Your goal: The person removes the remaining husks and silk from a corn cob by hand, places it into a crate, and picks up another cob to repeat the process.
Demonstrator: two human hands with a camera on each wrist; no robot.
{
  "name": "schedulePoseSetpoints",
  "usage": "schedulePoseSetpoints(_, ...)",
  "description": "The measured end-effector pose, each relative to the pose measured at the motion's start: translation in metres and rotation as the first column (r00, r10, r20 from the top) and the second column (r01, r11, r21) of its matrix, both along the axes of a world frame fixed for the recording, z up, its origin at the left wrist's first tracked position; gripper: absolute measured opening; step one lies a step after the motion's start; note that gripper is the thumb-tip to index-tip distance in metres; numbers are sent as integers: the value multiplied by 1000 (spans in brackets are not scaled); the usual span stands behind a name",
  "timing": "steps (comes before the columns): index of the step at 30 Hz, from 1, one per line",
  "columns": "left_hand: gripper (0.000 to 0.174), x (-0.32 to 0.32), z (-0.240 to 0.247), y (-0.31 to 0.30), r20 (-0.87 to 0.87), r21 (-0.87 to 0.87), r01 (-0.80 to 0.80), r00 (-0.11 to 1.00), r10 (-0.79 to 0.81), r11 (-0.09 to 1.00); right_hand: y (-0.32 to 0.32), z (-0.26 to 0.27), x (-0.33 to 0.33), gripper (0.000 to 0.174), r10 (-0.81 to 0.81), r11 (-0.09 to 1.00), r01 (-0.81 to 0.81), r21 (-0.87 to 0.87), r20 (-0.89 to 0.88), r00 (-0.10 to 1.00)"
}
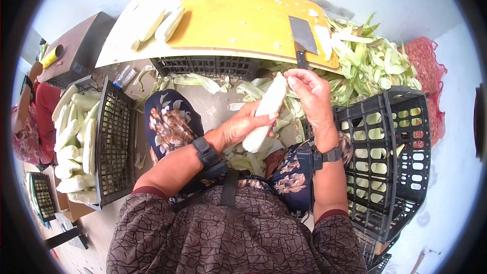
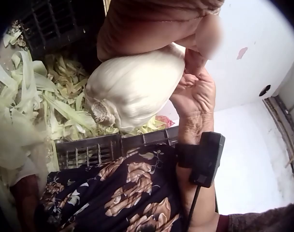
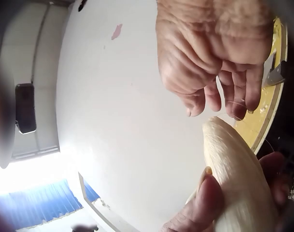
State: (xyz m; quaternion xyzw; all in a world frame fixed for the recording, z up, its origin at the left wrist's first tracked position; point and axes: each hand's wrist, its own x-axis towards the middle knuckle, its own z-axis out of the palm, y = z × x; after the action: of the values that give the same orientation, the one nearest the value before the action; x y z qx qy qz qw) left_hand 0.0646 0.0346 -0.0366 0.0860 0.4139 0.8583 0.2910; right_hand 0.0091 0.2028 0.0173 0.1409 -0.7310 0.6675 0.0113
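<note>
A: What is lost of the pale, long, husked corn cob?
B: Its lower half lies under the fingers of the left hand. The right wrist view's bottom edge cuts it off too.
A: Above the cob?
B: The handle of the grey steel cleaver vanishes behind the right hand. Whether those fingertips pinch anything is too fine to tell.
A: Left of the cob?
B: A person in red, cut by the lens rim. In the left wrist view, a smeared patch sits beside the cob's top.
</note>
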Motion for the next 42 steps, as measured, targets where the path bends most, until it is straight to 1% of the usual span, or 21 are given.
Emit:
schedulePoseSetpoints(4,34,-1,-4,0,7,1,-7,1000,7,1000,-7,-7,2,12,-13,1000,13,-11,-23,1000)
schedulePoseSetpoints(7,33,0,-5,1,21,10,20,1000,-21,1000,-11,-9,3,7,-85,995,90,44,-97,992)
schedulePoseSetpoints(10,33,0,-6,3,4,-9,25,1000,-25,1000,-13,-7,1,3,-154,924,283,256,-429,890)
schedulePoseSetpoints(11,32,-1,-6,3,10,-11,30,999,-30,999,-12,-8,0,3,-150,925,280,255,-433,889)
schedulePoseSetpoints(13,32,-1,-5,2,1,-4,27,1000,-27,1000,-9,-13,-2,4,-180,857,391,334,-518,836)
schedulePoseSetpoints(14,31,-1,-7,1,0,-13,23,1000,-23,1000,-7,-13,-3,4,-180,857,392,335,-517,837)
schedulePoseSetpoints(16,31,-1,-7,1,2,-18,29,1000,-29,999,-3,-9,-6,9,-299,914,369,168,-336,893)
schedulePoseSetpoints(17,31,-1,-5,1,9,-20,20,1000,-20,1000,0,-6,-7,9,-303,911,374,171,-336,892)
schedulePoseSetpoints(19,30,0,-2,0,18,-19,16,1000,-15,1000,6,0,-8,20,-359,933,358,-29,-93,929)
schedulePoseSetpoints(20,31,1,-2,0,-1,-32,9,1000,-9,999,8,4,-7,27,-358,933,358,-21,-8,934)
schedulePoseSetpoints(21,31,1,-1,0,-19,-46,2,1000,-3,999,8,7,-5,27,-361,932,361,-20,-6,933)
schedulePoseSetpoints(23,32,2,1,1,-46,-82,-12,999,9,997,7,12,-2,31,-242,970,240,24,90,966)
schedulePoseSetpoints(24,33,2,2,2,-78,-117,-31,997,22,993,7,12,0,32,-181,982,177,61,80,980)
schedulePoseSetpoints(25,33,2,4,2,-76,-115,-28,997,19,993,5,10,0,32,-184,982,179,63,82,980)
schedulePoseSetpoints(27,34,3,8,2,-103,-191,-38,995,18,981,2,4,0,33,-70,997,69,24,42,997)
schedulePoseSetpoints(29,35,3,12,2,-128,-234,-45,992,15,971,2,7,1,31,-39,997,35,61,52,998)
schedulePoseSetpoints(31,35,3,13,2,-151,-277,-54,988,12,959,0,5,1,21,7,1000,-8,15,52,999)
schedulePoseSetpoints(38,38,1,8,3,-217,-405,-76,976,-15,911,-6,-2,3,9,-55,993,54,102,11,998)
schedulePoseSetpoints(39,37,1,7,3,-231,-438,-78,973,-28,896,-6,-5,1,8,-86,989,91,120,-47,995)
schedulePoseSetpoints(40,37,0,5,3,-230,-438,-77,973,-29,896,-5,-6,0,7,-115,982,129,135,-105,988)
schedulePoseSetpoints(42,38,0,2,5,-261,-410,-70,964,-44,909,-5,-5,0,7,-150,978,165,131,-113,982)
